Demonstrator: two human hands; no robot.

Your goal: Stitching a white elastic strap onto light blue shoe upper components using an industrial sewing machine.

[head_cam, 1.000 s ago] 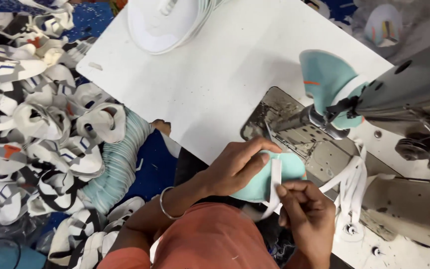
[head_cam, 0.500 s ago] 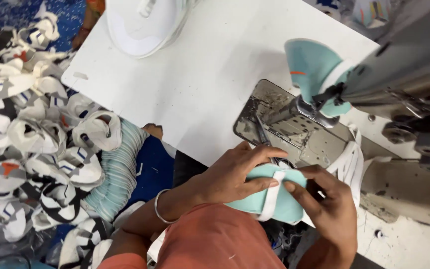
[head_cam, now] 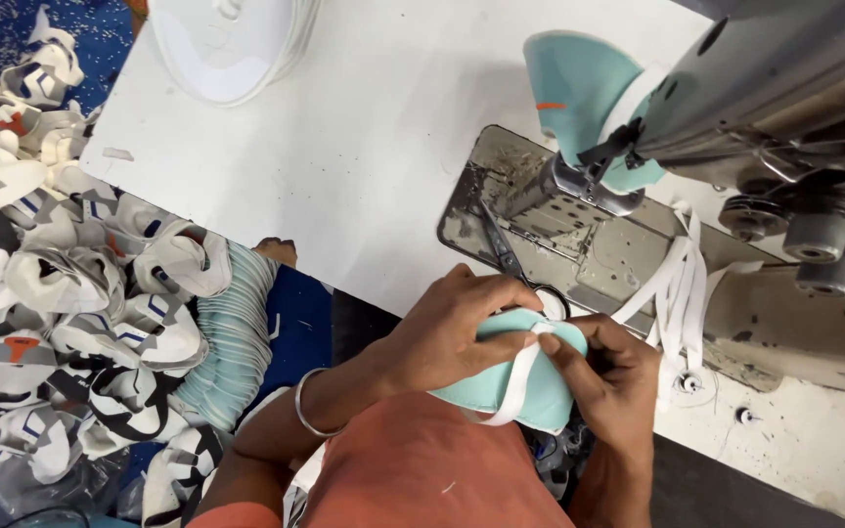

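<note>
A white counter [head_cam: 344, 166] carries a grey sewing machine [head_cam: 794, 88] on a worn metal plate [head_cam: 599, 254]. A teal piece [head_cam: 579, 88] sits at the machine's head, white tape [head_cam: 677, 284] hanging beside it. White rounds [head_cam: 227, 39] are stacked at the far edge. Left of the counter, patterned shoe pieces [head_cam: 61, 293] are heaped beside a teal stack [head_cam: 232, 332].

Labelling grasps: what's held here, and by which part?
Both hands hold the teal padded piece: left hand over its top, right hand at its right edge, pinching the white strap across it.
</note>
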